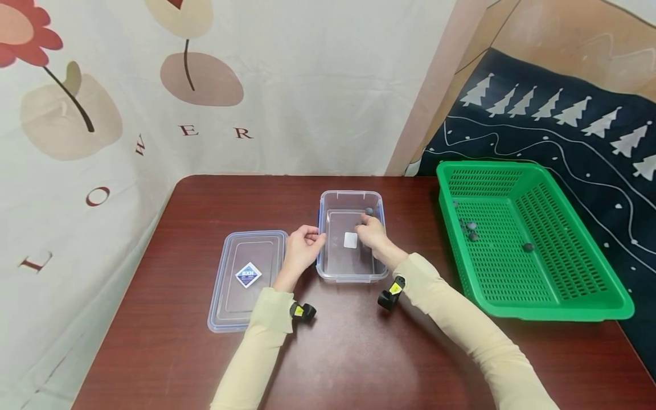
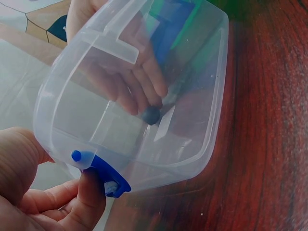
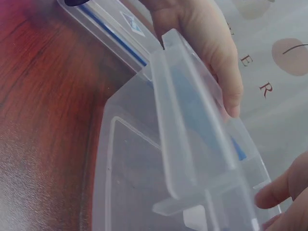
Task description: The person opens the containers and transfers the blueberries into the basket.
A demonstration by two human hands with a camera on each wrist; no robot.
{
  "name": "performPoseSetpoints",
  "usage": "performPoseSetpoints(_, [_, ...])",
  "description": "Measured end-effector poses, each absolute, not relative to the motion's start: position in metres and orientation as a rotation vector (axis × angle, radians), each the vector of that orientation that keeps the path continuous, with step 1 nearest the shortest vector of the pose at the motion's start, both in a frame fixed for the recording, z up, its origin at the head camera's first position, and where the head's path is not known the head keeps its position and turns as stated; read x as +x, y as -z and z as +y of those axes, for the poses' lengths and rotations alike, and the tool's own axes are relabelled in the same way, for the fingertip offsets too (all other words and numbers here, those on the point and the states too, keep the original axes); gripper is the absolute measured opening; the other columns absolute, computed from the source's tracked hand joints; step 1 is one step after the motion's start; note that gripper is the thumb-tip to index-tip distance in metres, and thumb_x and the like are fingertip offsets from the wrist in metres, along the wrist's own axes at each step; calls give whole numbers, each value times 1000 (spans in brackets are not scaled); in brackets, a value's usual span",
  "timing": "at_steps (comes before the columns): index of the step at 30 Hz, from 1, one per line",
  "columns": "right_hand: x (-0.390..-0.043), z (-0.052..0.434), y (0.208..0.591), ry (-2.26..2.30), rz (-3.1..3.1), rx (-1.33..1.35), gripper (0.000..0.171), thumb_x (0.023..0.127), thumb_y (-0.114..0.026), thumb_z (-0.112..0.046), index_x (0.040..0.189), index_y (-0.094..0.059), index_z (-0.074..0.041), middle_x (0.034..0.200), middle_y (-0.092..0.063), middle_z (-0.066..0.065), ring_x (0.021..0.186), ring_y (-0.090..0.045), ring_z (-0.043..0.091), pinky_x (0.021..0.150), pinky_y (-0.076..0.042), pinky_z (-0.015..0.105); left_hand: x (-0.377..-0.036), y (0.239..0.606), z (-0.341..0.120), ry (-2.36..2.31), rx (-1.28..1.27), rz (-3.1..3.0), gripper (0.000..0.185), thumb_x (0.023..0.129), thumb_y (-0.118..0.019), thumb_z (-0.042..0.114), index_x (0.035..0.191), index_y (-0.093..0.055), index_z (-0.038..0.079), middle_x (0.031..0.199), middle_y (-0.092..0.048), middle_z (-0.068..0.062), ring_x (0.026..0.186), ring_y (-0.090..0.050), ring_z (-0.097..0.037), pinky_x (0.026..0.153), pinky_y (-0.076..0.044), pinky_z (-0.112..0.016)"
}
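Clear plastic box (image 1: 351,236): open, lidless, on the dark red desk (image 1: 353,353) near its middle. One small dark pebble (image 1: 369,211) inside, at the far end; white label on the floor. Right hand (image 1: 370,232) inside the box, fingers curled downward just short of the pebble; grip on anything: cannot tell. Left hand (image 1: 303,247) at the left wall, thumb (image 2: 91,195) on the blue latch (image 2: 108,178), grip closed on the box rim, steadying. Step judged: depositing pebbles into the box. Next move likely calls for lifting the right hand clear of the rim and crossing to the green basket (image 1: 589,296), where more pebbles (image 1: 528,247) lie. Basket well apart to the right, overhanging the desk's right edge. Lid (image 1: 248,279) flat, just left of the box. Open desk in front; patterned cloth behind.
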State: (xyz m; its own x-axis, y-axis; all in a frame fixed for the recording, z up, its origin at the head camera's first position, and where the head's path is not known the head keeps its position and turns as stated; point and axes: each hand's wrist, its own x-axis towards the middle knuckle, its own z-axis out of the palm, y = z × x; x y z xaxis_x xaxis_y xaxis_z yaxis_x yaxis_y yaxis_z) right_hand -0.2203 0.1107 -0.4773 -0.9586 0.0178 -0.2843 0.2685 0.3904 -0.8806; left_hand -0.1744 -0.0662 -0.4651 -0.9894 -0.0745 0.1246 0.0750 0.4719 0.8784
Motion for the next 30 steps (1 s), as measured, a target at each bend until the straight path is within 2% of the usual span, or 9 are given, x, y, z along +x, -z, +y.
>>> performPoseSetpoints(4, [-209,105,453,1600,2368,305,54,87,-40,0,140,-33,7,147,-32,19,137,-25,28,108,-26,41,-174,467,-67,1561,-13,-2542,20,79,-67,10,90,-65,-7,76,-66,-16,62,-60,-21,59,-49,-27])
performPoseSetpoints(7, [-206,105,450,1635,2361,288,53,85,-38,4,138,-37,7,145,-36,19,136,-27,27,109,-25,39,-175,471,-68,1597,-43,-2495,22,78,-66,13,88,-65,-6,73,-65,-14,61,-60,-21,59,-50,-31])
performPoseSetpoints(8, [-207,105,452,1650,2373,266,52,85,-39,4,137,-40,6,144,-39,18,135,-29,27,109,-26,38,-176,474,-68,1604,-64,-2461,22,79,-67,16,86,-65,-4,71,-64,-11,59,-59,-18,58,-50,-28])
performPoseSetpoints(12, [-238,115,522,1701,2533,169,48,76,-47,3,123,-58,1,119,-62,13,110,-54,19,86,-45,25,-177,477,-69,1613,-77,-2447,23,78,-67,18,86,-65,-3,70,-64,-10,59,-59,-18,57,-50,-30])
performPoseSetpoints(15, [-251,116,544,1647,2579,208,43,76,-55,4,118,-62,-1,107,-65,12,98,-58,18,77,-47,25,-176,473,-68,1598,-50,-2489,22,79,-66,14,88,-65,-6,73,-65,-14,62,-60,-22,59,-51,-31])
performPoseSetpoints(19, [-223,102,486,1541,2550,260,41,77,-62,8,118,-60,3,110,-63,18,102,-57,26,84,-47,31,-175,468,-66,1558,-10,-2543,20,80,-66,9,91,-65,-7,76,-66,-16,63,-60,-21,59,-49,-25])
performPoseSetpoints(21, [-214,97,468,1510,2584,246,38,76,-62,9,114,-61,6,106,-63,20,97,-58,27,80,-48,28,-175,467,-66,1547,3,-2560,20,80,-66,9,91,-65,-7,76,-66,-15,63,-60,-20,59,-48,-23])
performPoseSetpoints(30, [-209,92,464,1380,2688,164,26,74,-67,5,101,-68,2,90,-67,14,84,-60,23,74,-49,30,-175,465,-66,1563,17,-2563,20,80,-67,10,92,-65,-6,77,-66,-15,65,-60,-22,59,-48,-24])
